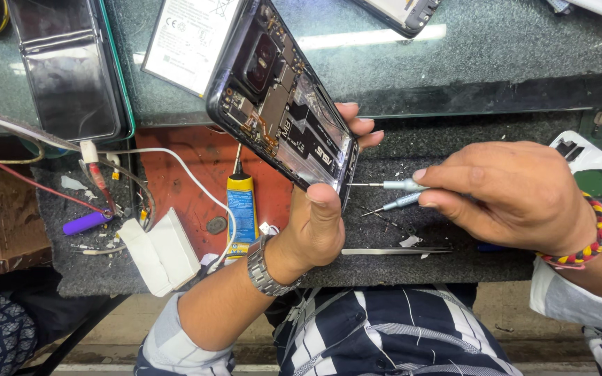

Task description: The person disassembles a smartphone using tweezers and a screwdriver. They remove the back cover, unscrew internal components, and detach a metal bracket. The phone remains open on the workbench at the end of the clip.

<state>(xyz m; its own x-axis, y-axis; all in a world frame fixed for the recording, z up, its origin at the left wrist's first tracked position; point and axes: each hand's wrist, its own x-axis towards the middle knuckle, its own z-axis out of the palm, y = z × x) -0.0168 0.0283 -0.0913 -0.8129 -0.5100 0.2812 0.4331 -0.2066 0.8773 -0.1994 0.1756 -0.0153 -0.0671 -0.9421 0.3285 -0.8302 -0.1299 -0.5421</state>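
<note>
My left hand (318, 223) fingers are clamped on the opened black phone (280, 104), tilted above the grey fuzzy desk (454, 261). My right hand (517, 195) fingers pinch two thin metal screwdrivers (398, 193); one tip touches the phone's edge.

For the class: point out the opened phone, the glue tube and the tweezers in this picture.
opened phone (281, 104), head view, on the exposed circuit board inside its back.
glue tube (242, 209), head view, on the blue middle of its body.
tweezers (391, 251), head view, midway along the metal arms lying on the grey mat.
</note>
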